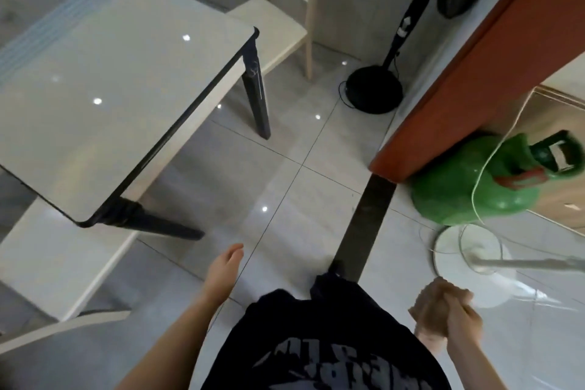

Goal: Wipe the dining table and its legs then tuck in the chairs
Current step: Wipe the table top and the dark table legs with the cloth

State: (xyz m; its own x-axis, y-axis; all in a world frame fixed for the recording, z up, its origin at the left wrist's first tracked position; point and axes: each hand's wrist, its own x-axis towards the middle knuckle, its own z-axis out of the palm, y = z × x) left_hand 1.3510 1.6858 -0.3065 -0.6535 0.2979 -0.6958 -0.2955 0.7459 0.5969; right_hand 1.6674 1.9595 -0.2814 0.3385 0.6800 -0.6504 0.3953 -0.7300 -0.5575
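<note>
A glossy white dining table (110,89) w/ a thin dark rim and rounded corners fills the upper left, lights mirrored as bright dots on its smooth top. Two dark, tapered legs show: the far leg (257,98) stands near upright, while the near leg (164,226) splays out under the closest corner. A near chair (63,263) w/ a flat white seat sits partly under the table at lower left, cut off by the frame edge. A second chair (273,28) w/ pale wood legs stands at the far end, its seat partly under the top. The floor (300,142) is large polished grey tiles.

The left hand (223,269) hangs over the floor, fingers straight and close together, touching nothing, near the near leg but apart from it. The right hand (459,323) is curled round a tan crumpled wad, prob. a cloth (432,299); motion blur hides its texture.

At right: a red-brown door frame (459,79), a rounded green gas cylinder (459,190), blurred, and a round white fan base (449,250). A black fan stand (373,92) has a disc foot, w/ its head cut off at the top.
</note>
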